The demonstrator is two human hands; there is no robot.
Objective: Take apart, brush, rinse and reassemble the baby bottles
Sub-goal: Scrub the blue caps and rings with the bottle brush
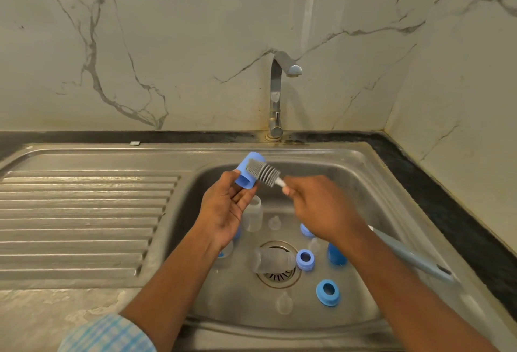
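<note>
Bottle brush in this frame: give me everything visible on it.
The bottle brush has a grey ribbed head, silicone by its look, a short white neck and a long pale blue-grey handle. The right hand grips it just behind the neck; the handle runs out past the forearm over the sink. Its head lies tilted against the blue cap held in the left hand.

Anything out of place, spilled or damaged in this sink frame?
Nothing looks broken or spilled. One clear bottle lies on its side across the drain, which might slow draining, and brownish staining rings the tap base.
</note>
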